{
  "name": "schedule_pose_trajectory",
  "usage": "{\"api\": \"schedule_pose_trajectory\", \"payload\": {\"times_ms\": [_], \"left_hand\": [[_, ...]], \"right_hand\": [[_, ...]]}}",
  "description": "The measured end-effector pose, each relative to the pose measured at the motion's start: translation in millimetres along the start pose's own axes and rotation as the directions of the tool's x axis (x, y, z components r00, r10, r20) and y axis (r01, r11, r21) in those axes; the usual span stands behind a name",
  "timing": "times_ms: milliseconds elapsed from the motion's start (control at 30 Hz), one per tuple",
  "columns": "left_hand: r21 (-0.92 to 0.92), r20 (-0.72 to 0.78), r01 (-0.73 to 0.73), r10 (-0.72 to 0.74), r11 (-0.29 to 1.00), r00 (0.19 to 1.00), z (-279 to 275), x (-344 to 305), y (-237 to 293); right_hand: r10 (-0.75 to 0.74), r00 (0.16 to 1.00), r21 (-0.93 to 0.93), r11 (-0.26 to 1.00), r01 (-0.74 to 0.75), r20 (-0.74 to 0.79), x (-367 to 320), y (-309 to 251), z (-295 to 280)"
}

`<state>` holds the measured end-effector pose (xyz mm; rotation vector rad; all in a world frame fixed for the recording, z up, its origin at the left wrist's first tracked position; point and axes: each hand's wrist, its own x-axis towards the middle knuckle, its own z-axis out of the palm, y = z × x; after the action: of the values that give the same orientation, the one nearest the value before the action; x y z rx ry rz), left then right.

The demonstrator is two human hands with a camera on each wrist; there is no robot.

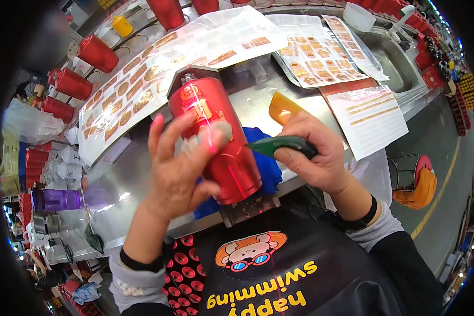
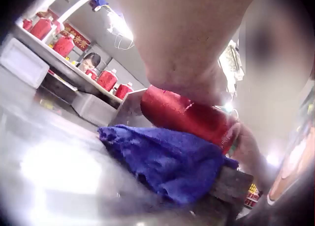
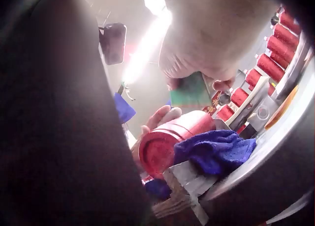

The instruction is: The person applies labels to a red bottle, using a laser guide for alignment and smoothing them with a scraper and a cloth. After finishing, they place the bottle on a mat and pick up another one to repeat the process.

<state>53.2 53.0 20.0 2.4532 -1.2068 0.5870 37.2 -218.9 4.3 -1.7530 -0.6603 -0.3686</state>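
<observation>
A red metallic tumbler with gold decals lies tilted on a blue cloth over a dark support. My left hand is over the tumbler with its fingers spread; whitish covers show on some fingertips, one of them right over the gold decal. To the right of the tumbler, my right hand pinches a dark green scraper between thumb and fingers, its tip pointing at the tumbler's side. The same green scraper shows in the right wrist view. An amber translucent piece shows just beyond the right hand's fingers.
Decal sheets spread across the steel table, with more sheets at the right. Other red tumblers stand along the back and left. A purple cup is at left, a sink at far right.
</observation>
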Motion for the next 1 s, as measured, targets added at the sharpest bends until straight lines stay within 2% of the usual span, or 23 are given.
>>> {"api": "schedule_pose_trajectory", "payload": {"times_ms": [33,67,133,200,367,467,533,633,700,733,767,833,933,967,1000], "left_hand": [[-0.015,-0.045,-0.008,0.007,1.0,0.999,3.0,11.3,-14.5],[-0.089,-0.016,0.093,-0.095,0.992,0.995,4.1,21.3,-24.5],[-0.109,-0.006,0.133,-0.134,0.985,0.991,0.2,35.9,-37.2],[-0.016,-0.05,0.001,-0.002,1.0,0.999,-2.5,47.1,-41.5],[0.028,-0.035,-0.028,0.029,0.999,0.999,8.3,7.8,9.2],[-0.026,-0.001,0.001,-0.001,1.0,1.0,8.1,-9.0,23.5],[-0.065,-0.076,0.094,-0.098,0.993,0.992,9.1,-9.6,18.7],[-0.085,-0.17,0.205,-0.217,0.975,0.961,15.0,-8.0,-4.4],[-0.083,-0.214,0.242,-0.255,0.967,0.943,15.8,-3.3,-16.3],[0.0,-0.214,0.277,-0.271,0.961,0.939,18.3,-6.9,-18.3],[0.004,-0.194,0.295,-0.289,0.955,0.937,16.5,-10.4,-14.9],[0.013,-0.16,0.324,-0.318,0.946,0.935,13.3,-21.2,1.7],[-0.127,-0.142,0.403,-0.419,0.906,0.897,13.0,-41.7,27.4],[-0.18,-0.14,0.423,-0.449,0.888,0.882,13.3,-46.4,32.1],[-0.233,-0.147,0.451,-0.49,0.861,0.859,15.0,-51.3,36.1]], "right_hand": [[0.04,0.999,0.028,0.999,-0.039,-0.03,0.0,0.0,0.0],[0.081,0.995,0.059,0.995,-0.078,-0.056,0.6,0.4,0.5],[0.056,0.997,0.026,0.998,-0.055,-0.048,1.9,4.6,-2.0],[0.06,0.997,0.013,0.998,-0.059,-0.055,3.8,1.6,-5.0],[0.151,0.988,-0.057,0.987,-0.152,-0.021,10.8,-4.8,-20.5],[0.13,0.991,-0.052,0.99,-0.128,0.038,25.5,-9.2,-20.8],[0.105,0.986,-0.072,0.993,-0.097,0.127,40.7,-13.6,-13.2],[0.017,0.926,-0.129,0.991,0.034,0.377,74.6,-11.9,1.6],[0.119,0.89,-0.129,0.989,-0.068,0.44,101.7,-5.0,11.4],[0.167,0.947,-0.256,0.962,-0.095,0.275,113.5,2.7,17.7],[-0.003,0.987,-0.465,0.882,0.079,0.161,126.6,6.9,16.4],[0.021,0.956,-0.375,0.922,0.094,0.293,134.0,-6.6,11.2],[0.03,0.969,-0.326,0.944,0.052,0.243,154.0,5.7,13.8],[-0.055,0.96,-0.379,0.911,0.16,0.273,172.9,27.4,11.0],[-0.105,0.922,-0.501,0.814,0.295,0.373,195.3,46.6,10.3]]}}
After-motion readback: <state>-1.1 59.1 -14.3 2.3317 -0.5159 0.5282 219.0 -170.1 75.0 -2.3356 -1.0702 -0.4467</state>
